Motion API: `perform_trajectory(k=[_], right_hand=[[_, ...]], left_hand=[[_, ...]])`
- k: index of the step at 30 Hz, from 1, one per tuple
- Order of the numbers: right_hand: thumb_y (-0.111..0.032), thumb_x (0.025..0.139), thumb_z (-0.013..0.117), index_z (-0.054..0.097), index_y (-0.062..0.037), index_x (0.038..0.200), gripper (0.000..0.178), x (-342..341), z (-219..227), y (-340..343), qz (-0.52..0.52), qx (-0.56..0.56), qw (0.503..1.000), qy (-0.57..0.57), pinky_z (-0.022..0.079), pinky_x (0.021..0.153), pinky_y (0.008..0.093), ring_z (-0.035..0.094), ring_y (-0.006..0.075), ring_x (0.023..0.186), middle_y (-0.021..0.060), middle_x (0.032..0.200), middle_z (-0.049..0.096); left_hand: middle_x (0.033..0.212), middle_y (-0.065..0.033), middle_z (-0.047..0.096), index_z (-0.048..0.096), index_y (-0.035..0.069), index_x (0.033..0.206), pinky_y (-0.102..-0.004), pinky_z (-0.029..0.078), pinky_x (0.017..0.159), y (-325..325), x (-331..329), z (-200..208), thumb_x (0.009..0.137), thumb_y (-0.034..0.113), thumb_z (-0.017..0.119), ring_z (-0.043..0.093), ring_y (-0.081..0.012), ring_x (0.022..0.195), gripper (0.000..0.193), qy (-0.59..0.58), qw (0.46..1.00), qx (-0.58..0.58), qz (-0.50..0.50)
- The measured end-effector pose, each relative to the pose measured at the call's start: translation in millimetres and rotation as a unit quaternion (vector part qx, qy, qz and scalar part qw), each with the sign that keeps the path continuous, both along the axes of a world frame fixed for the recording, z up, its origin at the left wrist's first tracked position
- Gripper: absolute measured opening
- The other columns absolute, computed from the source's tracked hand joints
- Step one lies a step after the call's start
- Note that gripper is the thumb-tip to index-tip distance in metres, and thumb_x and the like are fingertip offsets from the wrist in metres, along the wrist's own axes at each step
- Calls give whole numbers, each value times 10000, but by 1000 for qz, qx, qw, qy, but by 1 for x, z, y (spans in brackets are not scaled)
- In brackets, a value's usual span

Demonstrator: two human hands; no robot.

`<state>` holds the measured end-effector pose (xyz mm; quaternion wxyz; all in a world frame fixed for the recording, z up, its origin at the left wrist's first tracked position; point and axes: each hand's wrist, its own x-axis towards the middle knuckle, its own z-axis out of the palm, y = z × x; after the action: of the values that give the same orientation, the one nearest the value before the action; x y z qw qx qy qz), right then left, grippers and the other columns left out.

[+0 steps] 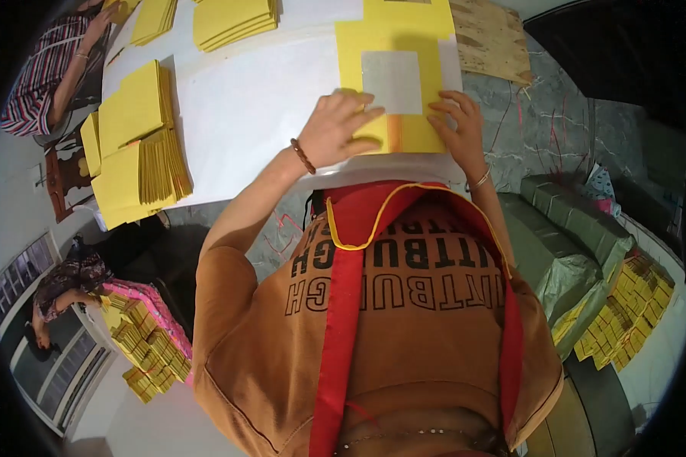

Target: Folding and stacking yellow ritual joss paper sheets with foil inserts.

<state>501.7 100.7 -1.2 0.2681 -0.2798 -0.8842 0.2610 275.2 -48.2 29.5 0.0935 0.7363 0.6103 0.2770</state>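
Along the left edge of the white worktop [244, 107] sits a stack of yellow folded sheets [133, 103], matte and crisp-edged, and just nearer, by the near-left corner, a fanned yellow bundle [160, 171] shows many thin, parallel folds. To the right of these, towards the far edge, lies another yellow stack [232, 23], its layers slightly stepped. The worktop's middle is smooth and pale. Next comes the left hand [341, 129], its grip loose, fingers and thumb spread apart over the left margin of the yellow sheet [430, 72], which lies flat by the near edge, close to the right edge. The sheet looks like thin card; it carries a square grey panel [392, 80], with an orange strip [394, 133] running below it towards the near edge. The right hand [459, 129] comes last, fingers bent and apart at the sheet's right margin; whether they pinch it cannot be told. Light, even pressure from both sides, with the margins kept square to the near edge, would probably suit this handling and avoid creasing.
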Motion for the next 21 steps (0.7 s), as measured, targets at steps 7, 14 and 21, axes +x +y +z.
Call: perform_trajectory(k=[7, 14, 21], right_hand=[[-183, 714, 671, 661, -111, 886, 187, 2, -16, 3, 21, -133, 989, 63, 376, 882, 353, 481, 235, 1052, 59, 1090, 542], [-161, 747, 653, 654, -52, 892, 181, 3, -17, 3, 41, -237, 964, 113, 362, 915, 319, 469, 226, 1064, 95, 1124, 478], [-167, 823, 587, 656, -25, 892, 172, 1, -19, 0, 26, -311, 937, 156, 376, 890, 288, 468, 194, 1042, 80, 1116, 472]], left_hand=[[1113, -70, 526, 560, 83, 1087, -341, 369, 833, -14, 27, 1, 727, 321, 644, 466, -227, 1014, 440, 150, 989, 7, -7], [923, -67, 599, 611, 58, 987, -310, 453, 694, -13, 31, 0, 770, 182, 621, 561, -212, 827, 249, 96, 993, 65, -28], [773, -77, 605, 627, 42, 833, -294, 474, 632, -9, 25, 11, 814, 166, 570, 570, -214, 728, 138, -27, 998, -55, 17]])
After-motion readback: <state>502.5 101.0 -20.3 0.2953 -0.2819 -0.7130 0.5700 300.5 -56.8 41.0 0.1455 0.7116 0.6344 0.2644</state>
